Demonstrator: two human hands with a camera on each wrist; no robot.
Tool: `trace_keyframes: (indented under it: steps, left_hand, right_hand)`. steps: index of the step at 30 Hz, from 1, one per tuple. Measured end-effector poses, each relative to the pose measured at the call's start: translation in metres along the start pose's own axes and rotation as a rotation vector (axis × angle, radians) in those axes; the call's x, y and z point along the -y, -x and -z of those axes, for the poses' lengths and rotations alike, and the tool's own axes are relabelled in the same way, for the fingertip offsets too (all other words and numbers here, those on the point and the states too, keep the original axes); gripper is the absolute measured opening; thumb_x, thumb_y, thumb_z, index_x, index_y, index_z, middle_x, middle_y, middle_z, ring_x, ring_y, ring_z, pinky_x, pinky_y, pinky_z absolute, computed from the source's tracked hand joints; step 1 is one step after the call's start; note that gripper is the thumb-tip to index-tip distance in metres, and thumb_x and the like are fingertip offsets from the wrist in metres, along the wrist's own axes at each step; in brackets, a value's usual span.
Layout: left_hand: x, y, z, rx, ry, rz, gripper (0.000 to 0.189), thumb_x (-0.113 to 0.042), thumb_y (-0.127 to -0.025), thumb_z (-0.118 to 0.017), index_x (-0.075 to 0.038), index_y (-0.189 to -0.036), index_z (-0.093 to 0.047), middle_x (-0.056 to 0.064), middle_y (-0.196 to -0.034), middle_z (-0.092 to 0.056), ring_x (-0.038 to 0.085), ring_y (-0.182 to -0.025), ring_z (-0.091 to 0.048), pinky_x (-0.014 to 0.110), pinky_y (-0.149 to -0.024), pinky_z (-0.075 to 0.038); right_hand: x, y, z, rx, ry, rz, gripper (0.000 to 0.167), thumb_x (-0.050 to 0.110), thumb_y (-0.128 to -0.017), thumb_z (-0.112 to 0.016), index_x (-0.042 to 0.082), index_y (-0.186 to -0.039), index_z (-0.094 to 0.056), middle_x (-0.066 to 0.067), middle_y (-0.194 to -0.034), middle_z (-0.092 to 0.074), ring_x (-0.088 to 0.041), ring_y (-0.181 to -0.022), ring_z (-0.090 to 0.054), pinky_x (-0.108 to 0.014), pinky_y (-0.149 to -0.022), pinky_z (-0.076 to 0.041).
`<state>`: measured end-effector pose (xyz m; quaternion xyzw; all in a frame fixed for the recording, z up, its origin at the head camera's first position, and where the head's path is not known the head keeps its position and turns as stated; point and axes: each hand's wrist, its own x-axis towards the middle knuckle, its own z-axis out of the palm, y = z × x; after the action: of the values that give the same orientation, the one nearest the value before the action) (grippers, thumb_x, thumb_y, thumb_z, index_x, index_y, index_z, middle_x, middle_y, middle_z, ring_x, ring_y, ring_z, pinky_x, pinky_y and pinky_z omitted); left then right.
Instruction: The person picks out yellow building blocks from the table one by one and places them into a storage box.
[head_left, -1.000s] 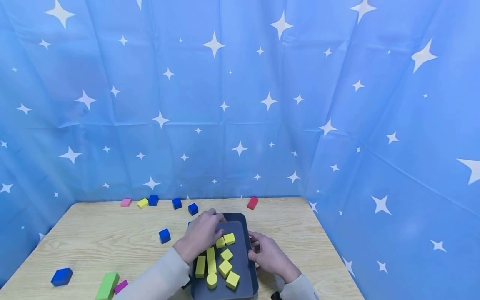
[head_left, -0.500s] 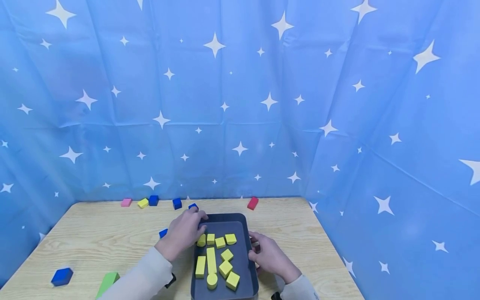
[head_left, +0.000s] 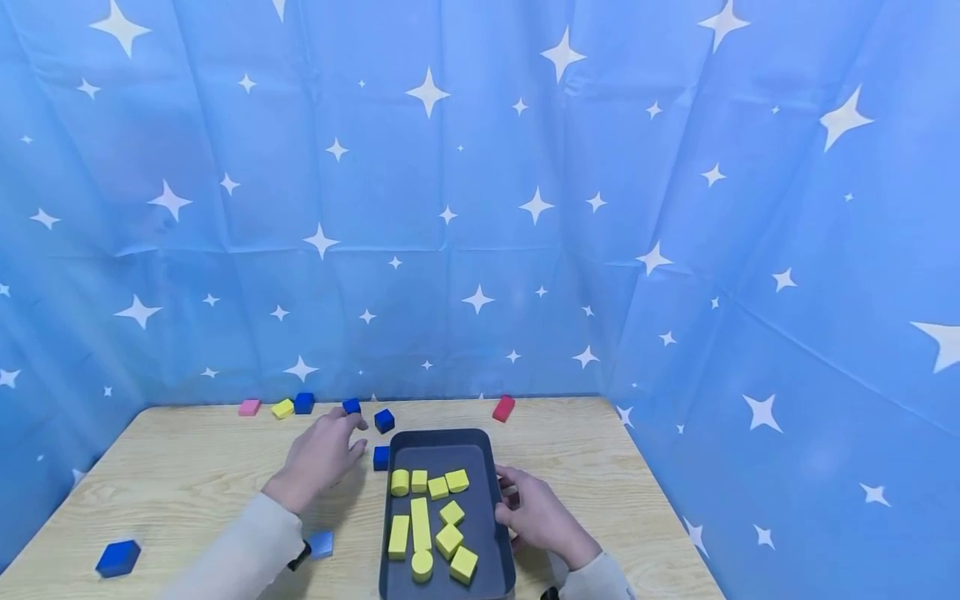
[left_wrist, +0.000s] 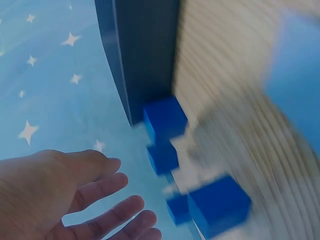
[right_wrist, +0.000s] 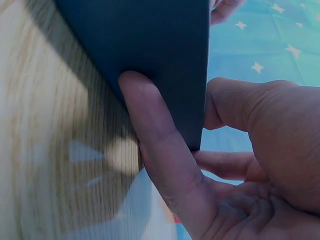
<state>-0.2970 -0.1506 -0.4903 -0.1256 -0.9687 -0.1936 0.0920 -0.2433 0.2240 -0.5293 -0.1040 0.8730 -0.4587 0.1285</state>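
Note:
A dark grey tray (head_left: 442, 457) lies on the wooden table with several yellow blocks in it, among them a long bar (head_left: 421, 525) and a cylinder (head_left: 401, 482). My right hand (head_left: 543, 512) grips the tray's right wall, thumb at the rim; in the right wrist view a finger (right_wrist: 155, 112) lies along the outer side. Left of the tray, my left hand (head_left: 318, 457) reaches over the table, fingers spread and holding nothing. Close to its fingertips are blue cubes (head_left: 384, 421). One blue cube (head_left: 381, 458) sits right beside the tray's left wall.
Along the back edge lie a pink block (head_left: 249, 407), a yellow block (head_left: 282, 408), a blue cube (head_left: 303, 403) and a red block (head_left: 504, 408). A blue block (head_left: 118, 558) is at front left, a lighter blue piece (head_left: 321, 544) near my left wrist. A starry curtain (head_left: 480, 208) hangs behind.
My left hand has moved left from over the tray's far left corner to above the table, uncovering the yellow cylinder. The left sleeve now hides the green block. My right hand keeps its grip.

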Motion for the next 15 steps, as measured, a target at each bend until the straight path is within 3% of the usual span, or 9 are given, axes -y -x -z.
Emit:
trace_keyframes:
  steps: [5, 10, 15]
  left_hand:
    - [0.029, 0.0, 0.007, -0.017, -0.018, 0.015, 0.025, -0.015, -0.106, -0.083, -0.001, -0.127, -0.083, 0.025, -0.122, -0.078, 0.028, -0.092, -0.075, 0.047, -0.074, -0.071]
    - [0.063, -0.003, 0.012, 0.01, -0.006, 0.064, 0.03, -0.013, -0.108, -0.077, 0.003, -0.132, -0.08, 0.032, -0.129, -0.075, 0.029, -0.091, -0.071, 0.044, -0.067, -0.065]
    - [0.093, -0.002, 0.017, 0.01, 0.003, 0.133, 0.037, -0.011, -0.108, -0.07, 0.011, -0.138, -0.074, 0.04, -0.136, -0.068, 0.04, -0.101, -0.07, 0.054, -0.069, -0.066]
  right_hand:
    - [-0.001, 0.0, 0.0, -0.007, 0.003, 0.0, 0.073, 0.001, -0.102, -0.072, 0.001, -0.172, -0.051, -0.023, -0.142, -0.073, -0.034, -0.118, -0.077, -0.043, -0.058, -0.071]
    - [-0.001, -0.001, 0.001, -0.013, 0.001, -0.011, 0.073, 0.001, -0.102, -0.072, 0.001, -0.172, -0.052, -0.024, -0.144, -0.073, -0.033, -0.118, -0.077, -0.043, -0.058, -0.071]
    - [-0.001, -0.001, -0.002, -0.015, -0.011, -0.042, 0.072, 0.002, -0.103, -0.074, 0.003, -0.171, -0.053, -0.023, -0.145, -0.073, -0.032, -0.118, -0.077, -0.043, -0.06, -0.071]
